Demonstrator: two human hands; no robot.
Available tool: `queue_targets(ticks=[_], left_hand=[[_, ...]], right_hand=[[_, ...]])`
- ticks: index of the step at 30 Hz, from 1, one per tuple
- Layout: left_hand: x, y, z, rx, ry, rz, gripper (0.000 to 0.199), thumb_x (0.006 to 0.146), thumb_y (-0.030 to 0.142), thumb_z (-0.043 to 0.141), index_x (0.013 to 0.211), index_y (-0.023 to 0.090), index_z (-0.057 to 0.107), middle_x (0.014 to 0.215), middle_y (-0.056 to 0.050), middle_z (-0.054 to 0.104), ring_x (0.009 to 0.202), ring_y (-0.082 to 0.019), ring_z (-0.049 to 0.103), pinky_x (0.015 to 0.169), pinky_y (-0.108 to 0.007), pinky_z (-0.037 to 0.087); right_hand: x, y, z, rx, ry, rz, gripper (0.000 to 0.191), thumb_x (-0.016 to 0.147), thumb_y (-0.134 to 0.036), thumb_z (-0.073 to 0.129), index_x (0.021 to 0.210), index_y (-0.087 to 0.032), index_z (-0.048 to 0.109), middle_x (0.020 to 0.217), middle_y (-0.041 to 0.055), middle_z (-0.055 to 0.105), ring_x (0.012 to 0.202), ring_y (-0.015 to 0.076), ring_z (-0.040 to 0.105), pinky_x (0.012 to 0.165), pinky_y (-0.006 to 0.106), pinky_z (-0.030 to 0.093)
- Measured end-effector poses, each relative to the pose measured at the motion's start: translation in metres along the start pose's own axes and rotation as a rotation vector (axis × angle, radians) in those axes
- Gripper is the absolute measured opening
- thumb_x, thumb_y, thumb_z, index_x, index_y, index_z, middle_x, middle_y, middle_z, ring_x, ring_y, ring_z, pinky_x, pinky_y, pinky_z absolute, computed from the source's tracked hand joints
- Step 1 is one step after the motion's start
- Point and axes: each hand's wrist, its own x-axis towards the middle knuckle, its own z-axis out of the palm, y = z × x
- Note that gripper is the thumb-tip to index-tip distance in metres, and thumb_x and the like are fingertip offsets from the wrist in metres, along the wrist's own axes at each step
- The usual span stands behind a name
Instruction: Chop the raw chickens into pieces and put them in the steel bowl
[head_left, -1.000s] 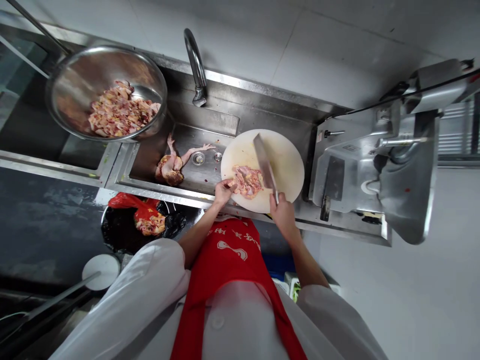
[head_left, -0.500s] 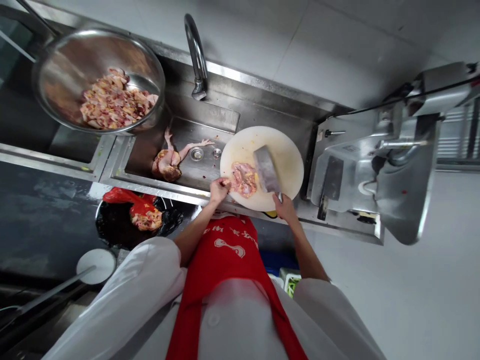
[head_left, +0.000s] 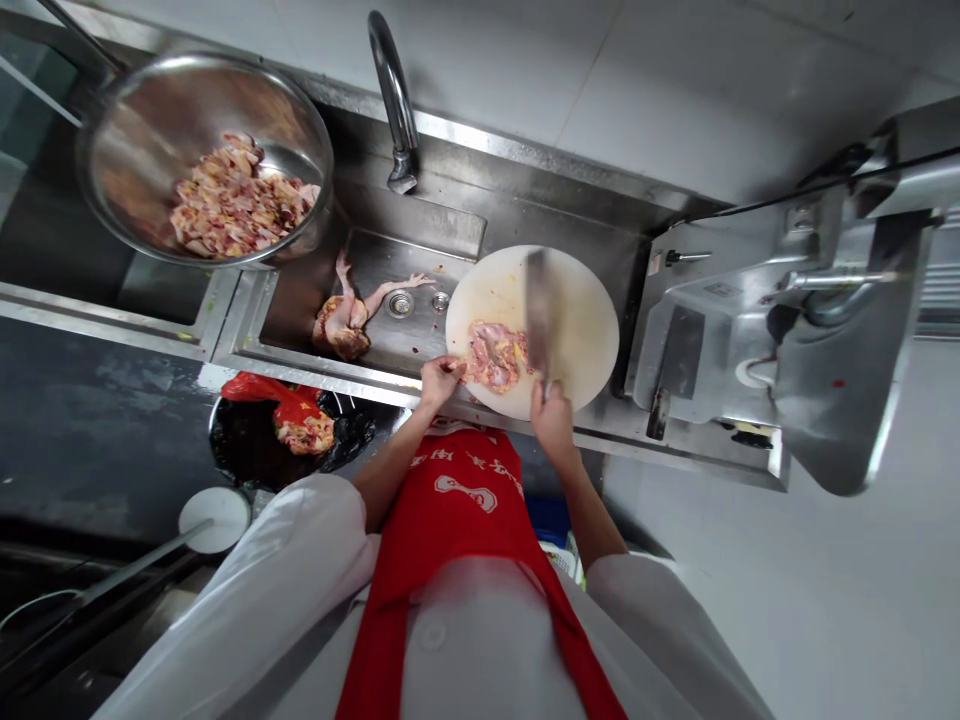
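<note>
Raw chicken (head_left: pixel 495 358) lies opened out on the left part of a round white cutting board (head_left: pixel 581 310). My left hand (head_left: pixel 441 381) pinches its left end at the board's edge. In my right hand (head_left: pixel 553 420) is the handle of a cleaver (head_left: pixel 537 315). The blade, blurred by motion, stands steeply over the board, right beside the chicken's right edge; whether it touches the meat I cannot tell. Left of the board, another chicken piece with legs and feet (head_left: pixel 345 325) rests in the sink.
A big steel bowl (head_left: pixel 112 190) of chopped chicken stands at the left. Behind the sink (head_left: pixel 480 235) rises a faucet (head_left: pixel 394 100). A metal slicing machine (head_left: pixel 739 330) is close on the right. Below the counter, a bin lined with black plastic (head_left: pixel 240 440) holds scraps and a red bag.
The cleaver has swung from a flatter, tilted pose to a steeper one beside the chicken. My right hand has moved slightly left, while my left hand keeps its pinch. The view has shifted a little.
</note>
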Motion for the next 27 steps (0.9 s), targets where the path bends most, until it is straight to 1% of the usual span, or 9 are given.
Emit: queue_targets(ticks=[3, 9, 13, 15, 17, 21, 23, 24, 27], left_hand=[[0.001, 0.003, -0.004, 0.026, -0.014, -0.022, 0.025, 0.068, 0.034, 0.076, 0.081, 0.013, 0.072, 0.062, -0.003, 0.067, 0.049, -0.014, 0.062, 0.048, -0.022, 0.045], [0.0, 0.001, -0.007, -0.059, 0.011, -0.086, 0.029, 0.064, 0.034, 0.08, 0.08, 0.013, 0.068, 0.067, -0.003, 0.068, 0.049, -0.013, 0.062, 0.049, -0.025, 0.05], [-0.002, 0.0, -0.005, -0.083, 0.034, -0.108, 0.034, 0.063, 0.035, 0.082, 0.083, 0.014, 0.066, 0.065, -0.001, 0.066, 0.05, -0.014, 0.063, 0.049, -0.024, 0.049], [-0.002, 0.0, -0.005, -0.094, 0.036, -0.117, 0.035, 0.063, 0.035, 0.082, 0.084, 0.014, 0.065, 0.065, 0.0, 0.065, 0.049, -0.014, 0.063, 0.049, -0.024, 0.049], [-0.002, 0.0, -0.005, -0.118, 0.034, -0.126, 0.035, 0.063, 0.034, 0.083, 0.084, 0.014, 0.064, 0.066, 0.0, 0.066, 0.049, -0.014, 0.063, 0.049, -0.025, 0.049], [-0.003, -0.001, -0.004, -0.162, 0.044, -0.122, 0.03, 0.063, 0.03, 0.083, 0.079, 0.014, 0.063, 0.066, -0.001, 0.066, 0.048, -0.013, 0.062, 0.048, -0.025, 0.049], [-0.003, -0.002, -0.002, -0.158, 0.043, -0.11, 0.025, 0.065, 0.028, 0.081, 0.075, 0.014, 0.063, 0.063, -0.001, 0.065, 0.047, -0.013, 0.06, 0.048, -0.025, 0.048], [-0.003, -0.003, -0.002, -0.151, 0.042, -0.103, 0.023, 0.066, 0.026, 0.08, 0.073, 0.014, 0.062, 0.061, -0.001, 0.064, 0.046, -0.012, 0.059, 0.048, -0.024, 0.047], [-0.001, -0.005, -0.001, -0.12, 0.043, -0.08, 0.017, 0.068, 0.022, 0.076, 0.069, 0.015, 0.061, 0.057, 0.0, 0.061, 0.045, -0.011, 0.056, 0.047, -0.023, 0.045]], right_hand=[[0.002, 0.016, 0.008, -0.094, -0.207, -0.007, 0.032, 0.103, -0.038, 0.042, 0.103, -0.012, 0.06, 0.086, 0.0152, 0.07, 0.078, 0.0221, 0.067, 0.065, 0.027, 0.035], [-0.03, 0.012, 0.0, -0.113, -0.056, -0.014, 0.036, 0.105, -0.041, 0.035, 0.106, -0.012, 0.057, 0.079, 0.0117, 0.069, 0.068, 0.0194, 0.063, 0.06, 0.026, 0.029], [-0.05, -0.005, 0.011, -0.062, -0.195, -0.032, 0.032, 0.104, -0.04, 0.038, 0.104, -0.015, 0.058, 0.076, 0.0087, 0.068, 0.065, 0.0182, 0.061, 0.058, 0.026, 0.029], [-0.049, -0.007, 0.003, -0.058, -0.206, -0.024, 0.031, 0.103, -0.04, 0.039, 0.102, -0.015, 0.058, 0.075, 0.0086, 0.068, 0.064, 0.0185, 0.061, 0.058, 0.026, 0.03], [-0.042, -0.003, -0.018, -0.034, -0.084, -0.027, 0.034, 0.102, -0.042, 0.039, 0.103, -0.015, 0.059, 0.075, 0.01, 0.067, 0.065, 0.02, 0.062, 0.059, 0.027, 0.033], [-0.028, 0.005, -0.056, 0.123, 0.354, -0.026, 0.049, 0.102, -0.053, 0.03, 0.111, -0.014, 0.058, 0.088, 0.016, 0.067, 0.076, 0.0249, 0.065, 0.063, 0.031, 0.041], [-0.028, 0.001, -0.043, 0.182, 0.437, -0.012, 0.055, 0.103, -0.053, 0.021, 0.114, -0.013, 0.058, 0.09, 0.0178, 0.067, 0.078, 0.0258, 0.066, 0.064, 0.034, 0.044], [-0.031, -0.002, -0.028, 0.175, 0.393, -0.002, 0.055, 0.104, -0.051, 0.02, 0.113, -0.012, 0.058, 0.088, 0.0181, 0.067, 0.077, 0.0258, 0.066, 0.064, 0.034, 0.044], [-0.037, -0.01, 0.024, 0.02, 0.017, 0.036, 0.046, 0.103, -0.044, 0.029, 0.106, -0.009, 0.059, 0.078, 0.0164, 0.068, 0.072, 0.0239, 0.065, 0.064, 0.031, 0.043]])
